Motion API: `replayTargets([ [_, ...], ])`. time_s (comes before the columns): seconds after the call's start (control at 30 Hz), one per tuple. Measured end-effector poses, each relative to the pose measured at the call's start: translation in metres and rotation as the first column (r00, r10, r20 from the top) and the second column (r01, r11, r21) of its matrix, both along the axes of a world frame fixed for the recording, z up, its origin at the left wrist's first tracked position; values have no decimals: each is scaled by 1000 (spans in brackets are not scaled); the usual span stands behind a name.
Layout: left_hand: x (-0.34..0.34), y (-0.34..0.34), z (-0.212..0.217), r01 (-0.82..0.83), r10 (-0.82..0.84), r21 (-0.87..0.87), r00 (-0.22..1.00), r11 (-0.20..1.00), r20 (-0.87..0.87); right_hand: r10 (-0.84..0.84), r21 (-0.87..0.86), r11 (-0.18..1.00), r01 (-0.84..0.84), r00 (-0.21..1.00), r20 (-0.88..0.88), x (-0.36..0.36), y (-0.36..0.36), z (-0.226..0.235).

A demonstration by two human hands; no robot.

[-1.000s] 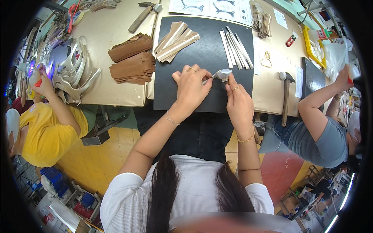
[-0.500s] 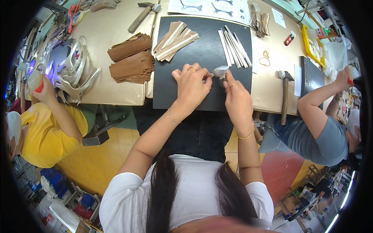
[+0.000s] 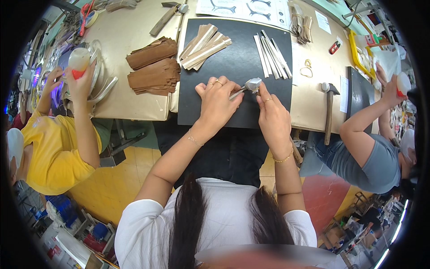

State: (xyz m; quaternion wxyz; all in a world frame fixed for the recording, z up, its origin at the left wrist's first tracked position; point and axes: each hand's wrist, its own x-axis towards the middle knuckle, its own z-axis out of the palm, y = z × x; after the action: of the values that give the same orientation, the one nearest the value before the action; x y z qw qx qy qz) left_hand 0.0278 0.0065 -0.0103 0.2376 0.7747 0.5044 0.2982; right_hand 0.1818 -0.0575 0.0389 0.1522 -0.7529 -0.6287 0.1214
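Observation:
My right hand grips a hammer close to its silvery head, which looks wrapped. Its wooden handle shows past my wrist. With my left hand I pinch a narrow light strip, whose far end reaches the hammer head; my fingers hide the rest. Both hands are over a black board. At the back of the board, to the left, lies a fanned pile of brown strips with white bands. Thin white strips lie to the right of that pile.
Stacks of brown leather pieces sit left of the board. One hammer lies behind them; another hammer overhangs the right table edge. Farther right are a yellow tray and rubber bands. Co-workers holding bottles sit on both sides.
The hammer head has tilted and shifted slightly, and more of the light strip shows beside my left fingers. The co-worker on the left has brought a bottle inward.

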Motion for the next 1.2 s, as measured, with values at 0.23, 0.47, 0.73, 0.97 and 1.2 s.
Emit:
replayTargets([
  [0.23,5,3,4,-19,17,-60,1000,998,-19,-7,-2,1000,7,1000,-7,1,0,-1],
  [0.47,6,3,4,-29,26,-78,999,997,-44,32,255,967,7,988,-150,-5,-5,1],
  [0.73,13,8,-1,-32,31,-44,999,999,-23,5,298,954,25,995,-100,7,5,-6],
  [0.97,13,10,1,-13,13,1,1000,1000,-25,-23,-34,999,23,1000,-8,2,4,-3],
  [1.2,4,6,4,-31,29,-59,999,998,-32,-24,17,1000,24,1000,-18,0,3,-2],
])
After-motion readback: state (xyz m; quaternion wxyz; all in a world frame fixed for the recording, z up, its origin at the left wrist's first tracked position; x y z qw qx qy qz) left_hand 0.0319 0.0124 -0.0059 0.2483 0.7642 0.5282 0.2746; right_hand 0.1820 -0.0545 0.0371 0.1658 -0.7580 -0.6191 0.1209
